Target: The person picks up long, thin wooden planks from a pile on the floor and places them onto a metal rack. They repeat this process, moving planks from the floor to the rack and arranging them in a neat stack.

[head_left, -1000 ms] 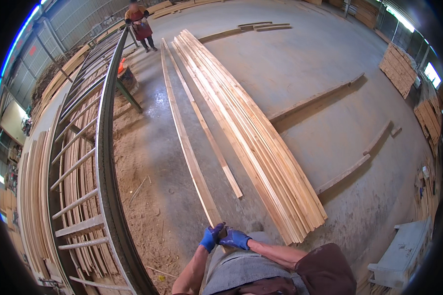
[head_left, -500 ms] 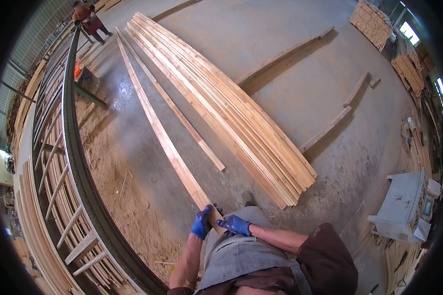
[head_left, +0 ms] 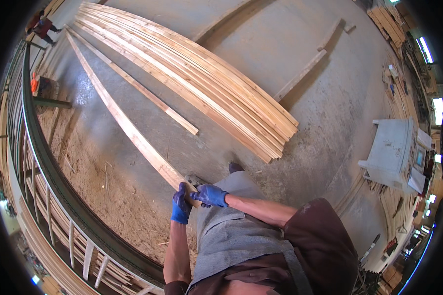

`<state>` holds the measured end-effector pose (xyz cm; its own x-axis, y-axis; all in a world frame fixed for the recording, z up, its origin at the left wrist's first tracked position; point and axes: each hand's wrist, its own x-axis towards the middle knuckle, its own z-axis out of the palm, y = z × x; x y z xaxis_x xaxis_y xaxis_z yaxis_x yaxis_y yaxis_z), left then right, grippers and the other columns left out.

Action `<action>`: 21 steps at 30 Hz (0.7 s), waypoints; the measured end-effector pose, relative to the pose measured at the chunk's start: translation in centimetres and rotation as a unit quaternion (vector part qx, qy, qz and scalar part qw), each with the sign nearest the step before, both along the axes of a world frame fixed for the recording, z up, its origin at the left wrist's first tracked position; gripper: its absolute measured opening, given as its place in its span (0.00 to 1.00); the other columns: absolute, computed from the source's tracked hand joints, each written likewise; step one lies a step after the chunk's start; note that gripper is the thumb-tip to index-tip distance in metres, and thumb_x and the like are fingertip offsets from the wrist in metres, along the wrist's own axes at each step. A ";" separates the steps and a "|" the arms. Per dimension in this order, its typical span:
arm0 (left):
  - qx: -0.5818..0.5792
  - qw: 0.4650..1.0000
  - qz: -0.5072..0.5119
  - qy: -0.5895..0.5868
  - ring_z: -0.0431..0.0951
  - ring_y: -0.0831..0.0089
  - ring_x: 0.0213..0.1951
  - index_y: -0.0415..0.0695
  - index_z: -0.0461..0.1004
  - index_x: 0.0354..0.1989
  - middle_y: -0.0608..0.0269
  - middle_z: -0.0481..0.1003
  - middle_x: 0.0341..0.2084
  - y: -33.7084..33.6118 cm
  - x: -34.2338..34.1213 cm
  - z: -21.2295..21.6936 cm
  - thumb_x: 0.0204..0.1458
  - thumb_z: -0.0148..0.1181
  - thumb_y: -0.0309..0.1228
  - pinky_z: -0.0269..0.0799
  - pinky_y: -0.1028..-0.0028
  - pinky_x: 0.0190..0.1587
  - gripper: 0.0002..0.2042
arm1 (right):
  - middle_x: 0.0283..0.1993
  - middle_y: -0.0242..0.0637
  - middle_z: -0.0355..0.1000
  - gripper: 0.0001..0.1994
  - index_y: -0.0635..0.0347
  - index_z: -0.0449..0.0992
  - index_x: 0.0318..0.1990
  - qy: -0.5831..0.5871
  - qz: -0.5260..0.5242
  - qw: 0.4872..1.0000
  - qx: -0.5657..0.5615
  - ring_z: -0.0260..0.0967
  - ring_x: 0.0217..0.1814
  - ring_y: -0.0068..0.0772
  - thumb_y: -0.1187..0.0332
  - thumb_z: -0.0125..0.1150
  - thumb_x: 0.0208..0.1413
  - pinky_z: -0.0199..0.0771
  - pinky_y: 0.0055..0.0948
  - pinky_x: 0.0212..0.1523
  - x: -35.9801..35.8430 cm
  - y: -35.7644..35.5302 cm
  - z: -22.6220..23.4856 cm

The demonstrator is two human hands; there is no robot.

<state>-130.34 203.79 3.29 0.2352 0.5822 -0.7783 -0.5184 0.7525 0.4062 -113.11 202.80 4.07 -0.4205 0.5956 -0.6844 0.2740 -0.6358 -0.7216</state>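
Wooden plank, still gripped by left hand and right hand, slants farther left in view.

A head-worn fisheye looks down, close over the apron, across the floor.

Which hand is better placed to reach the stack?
Probably the right hand: it is at the near end of the board, on the side facing the stack. The left hand also grips the board, but farther from the stack.
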 end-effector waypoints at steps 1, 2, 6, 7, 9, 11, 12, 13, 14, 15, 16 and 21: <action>0.016 1.000 -0.010 0.024 0.79 0.66 0.36 0.39 0.72 0.47 0.59 0.78 0.35 -0.4 -0.1 -0.1 0.61 0.57 0.42 0.77 0.66 0.43 0.17 | 0.21 0.43 0.73 0.27 0.69 0.74 0.32 0.000 -0.008 1.000 0.002 0.75 0.21 0.30 0.46 0.54 0.62 0.73 0.31 0.22 0.1 0.5 0.6; 0.017 0.999 -0.014 0.035 0.79 0.68 0.36 0.39 0.73 0.47 0.60 0.77 0.35 -0.5 -0.1 -0.5 0.61 0.57 0.42 0.77 0.67 0.43 0.17 | 0.21 0.43 0.73 0.27 0.69 0.75 0.32 0.001 -0.016 1.000 0.004 0.75 0.21 0.30 0.46 0.54 0.62 0.73 0.31 0.21 0.4 0.9 1.3; 0.010 0.998 -0.023 0.066 0.78 0.71 0.35 0.39 0.73 0.46 0.63 0.77 0.33 0.1 0.1 -1.7 0.62 0.57 0.41 0.77 0.69 0.42 0.16 | 0.20 0.43 0.74 0.28 0.69 0.76 0.33 0.005 -0.019 1.000 -0.005 0.74 0.19 0.32 0.45 0.54 0.62 0.73 0.32 0.21 0.9 1.7 1.0; 0.006 0.997 -0.025 0.068 0.78 0.71 0.35 0.39 0.73 0.46 0.62 0.77 0.33 0.4 0.2 -1.9 0.62 0.57 0.41 0.77 0.69 0.42 0.15 | 0.20 0.42 0.74 0.27 0.68 0.77 0.35 -0.007 -0.002 1.000 0.003 0.74 0.19 0.31 0.45 0.54 0.62 0.73 0.31 0.21 1.0 1.8 0.5; 0.008 0.998 -0.036 0.056 0.78 0.67 0.40 0.38 0.72 0.49 0.58 0.77 0.39 0.4 0.1 -2.4 0.63 0.54 0.41 0.75 0.67 0.47 0.17 | 0.21 0.42 0.74 0.26 0.67 0.77 0.36 -0.002 -0.025 1.000 0.010 0.74 0.20 0.30 0.45 0.55 0.62 0.72 0.30 0.21 0.7 1.6 -0.2; 0.017 0.997 -0.045 0.053 0.78 0.62 0.43 0.37 0.71 0.52 0.54 0.77 0.42 0.3 -0.3 -3.3 0.63 0.53 0.41 0.74 0.63 0.51 0.19 | 0.23 0.39 0.74 0.24 0.64 0.77 0.39 0.045 -0.077 0.996 0.003 0.73 0.20 0.27 0.46 0.56 0.61 0.71 0.28 0.20 0.8 0.6 -0.9; 0.017 0.999 -0.040 0.029 0.78 0.60 0.43 0.37 0.71 0.52 0.54 0.77 0.42 0.2 -0.2 -3.1 0.63 0.54 0.42 0.74 0.62 0.51 0.19 | 0.23 0.38 0.74 0.24 0.64 0.77 0.39 0.053 -0.107 0.992 -0.039 0.73 0.20 0.26 0.47 0.56 0.62 0.71 0.27 0.20 0.7 0.0 -1.1; 0.019 0.999 -0.033 0.005 0.78 0.59 0.43 0.38 0.70 0.52 0.53 0.77 0.42 0.8 0.3 -2.7 0.62 0.54 0.43 0.74 0.61 0.51 0.20 | 0.24 0.37 0.75 0.23 0.64 0.76 0.40 0.060 -0.138 0.986 -0.077 0.73 0.20 0.26 0.47 0.56 0.62 0.71 0.27 0.20 0.8 -0.2 -1.3; 0.021 0.999 -0.027 -0.019 0.78 0.58 0.43 0.38 0.70 0.52 0.53 0.77 0.42 1.3 0.7 -2.2 0.62 0.54 0.43 0.74 0.60 0.51 0.21 | 0.24 0.37 0.75 0.23 0.63 0.76 0.40 0.067 -0.168 0.977 -0.114 0.73 0.20 0.25 0.48 0.56 0.62 0.72 0.26 0.20 0.9 -0.6 -1.5; 0.036 0.998 -0.046 0.007 0.78 0.55 0.44 0.38 0.69 0.53 0.51 0.77 0.42 1.6 0.1 -2.4 0.61 0.55 0.45 0.73 0.58 0.51 0.23 | 0.26 0.36 0.76 0.21 0.62 0.76 0.40 0.097 -0.181 0.971 -0.126 0.73 0.21 0.25 0.49 0.55 0.63 0.72 0.25 0.21 1.4 -0.3 -0.1; 0.027 0.998 -0.050 0.001 0.78 0.56 0.44 0.38 0.69 0.53 0.51 0.77 0.42 1.4 -0.1 -2.8 0.61 0.55 0.45 0.73 0.58 0.51 0.22 | 0.26 0.36 0.76 0.21 0.62 0.76 0.40 0.098 -0.189 0.969 -0.125 0.73 0.21 0.24 0.50 0.56 0.64 0.72 0.24 0.21 1.6 -0.7 -0.2; -0.013 0.998 -0.052 -0.024 0.78 0.62 0.45 0.38 0.72 0.51 0.55 0.77 0.44 2.5 -0.3 -3.2 0.60 0.58 0.45 0.73 0.60 0.53 0.22 | 0.27 0.36 0.77 0.18 0.61 0.77 0.39 0.097 -0.259 0.951 -0.136 0.72 0.21 0.23 0.53 0.57 0.64 0.72 0.24 0.22 1.3 -1.7 -0.3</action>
<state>-130.62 206.31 0.07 0.3308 0.5317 -0.7797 -0.4547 0.8137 0.3620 -111.85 201.14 3.81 -0.2541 0.5689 -0.7822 -0.2483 -0.8200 -0.5157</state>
